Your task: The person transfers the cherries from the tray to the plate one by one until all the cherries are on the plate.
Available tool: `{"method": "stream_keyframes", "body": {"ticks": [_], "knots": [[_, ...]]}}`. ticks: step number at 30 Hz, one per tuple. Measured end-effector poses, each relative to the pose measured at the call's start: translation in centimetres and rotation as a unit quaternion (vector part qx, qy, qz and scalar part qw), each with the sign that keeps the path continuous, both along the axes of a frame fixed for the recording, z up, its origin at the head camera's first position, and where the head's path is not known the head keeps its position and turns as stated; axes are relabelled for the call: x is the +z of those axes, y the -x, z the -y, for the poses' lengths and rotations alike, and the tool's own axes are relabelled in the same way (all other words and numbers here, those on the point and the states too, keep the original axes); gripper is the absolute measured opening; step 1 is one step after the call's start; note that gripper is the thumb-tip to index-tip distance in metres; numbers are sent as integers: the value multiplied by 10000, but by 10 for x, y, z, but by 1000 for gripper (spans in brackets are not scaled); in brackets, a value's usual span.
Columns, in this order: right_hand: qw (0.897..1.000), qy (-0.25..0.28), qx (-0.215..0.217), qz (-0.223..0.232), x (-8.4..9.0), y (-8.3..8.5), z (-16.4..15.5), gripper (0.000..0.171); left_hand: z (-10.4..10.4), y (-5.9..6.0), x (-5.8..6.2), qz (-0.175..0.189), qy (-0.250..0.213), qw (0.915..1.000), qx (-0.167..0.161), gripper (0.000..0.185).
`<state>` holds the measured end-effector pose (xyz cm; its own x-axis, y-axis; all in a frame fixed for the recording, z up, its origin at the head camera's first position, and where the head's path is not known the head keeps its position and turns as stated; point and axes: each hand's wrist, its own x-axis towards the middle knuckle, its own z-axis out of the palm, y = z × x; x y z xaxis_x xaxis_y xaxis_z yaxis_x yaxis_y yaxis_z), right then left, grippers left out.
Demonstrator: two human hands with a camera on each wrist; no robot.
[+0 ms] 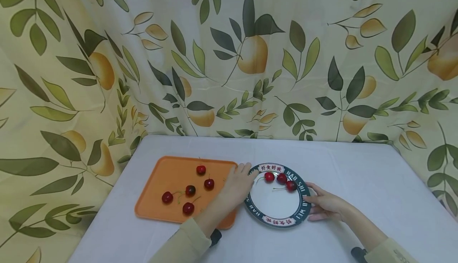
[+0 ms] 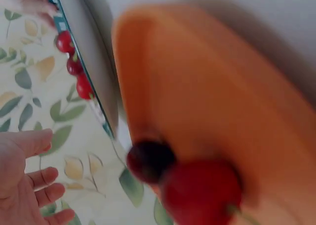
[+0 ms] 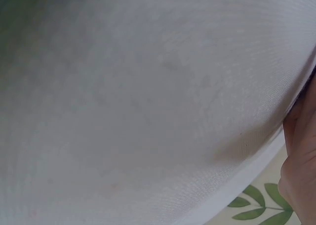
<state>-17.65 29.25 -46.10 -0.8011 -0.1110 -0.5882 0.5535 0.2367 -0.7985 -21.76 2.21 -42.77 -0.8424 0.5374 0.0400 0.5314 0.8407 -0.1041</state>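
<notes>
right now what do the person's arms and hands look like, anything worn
Both hands are bare, with no gloves or rings visible. The left hand and right hand come out of pale beige-green long sleeves, and a dark strap or device sits at each wrist.

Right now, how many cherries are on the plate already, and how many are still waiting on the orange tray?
Three cherries lie on the plate. Five cherries remain on the orange tray, so more are left than moved. The left hand rests over the tray's right edge, fingers at the plate's rim, apparently holding no cherry. The right hand touches the plate's right rim.
</notes>
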Motion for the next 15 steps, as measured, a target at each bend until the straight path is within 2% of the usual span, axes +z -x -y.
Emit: {"method": "stream_keyframes", "body": {"ticks": [5, 9, 15], "knots": [[10000, -34, 2, -14, 0, 1, 0, 68, 27, 5, 4, -240, 118, 9996, -125, 40], [10000, -43, 20, -8, 0, 0, 0, 68, 49, 11, 5, -454, -13, 9988, -164, 34], [10000, -81, -19, 7, 0, 1, 1, 67, 80, 21, 3, -793, -36, 9968, -107, 29]]}}
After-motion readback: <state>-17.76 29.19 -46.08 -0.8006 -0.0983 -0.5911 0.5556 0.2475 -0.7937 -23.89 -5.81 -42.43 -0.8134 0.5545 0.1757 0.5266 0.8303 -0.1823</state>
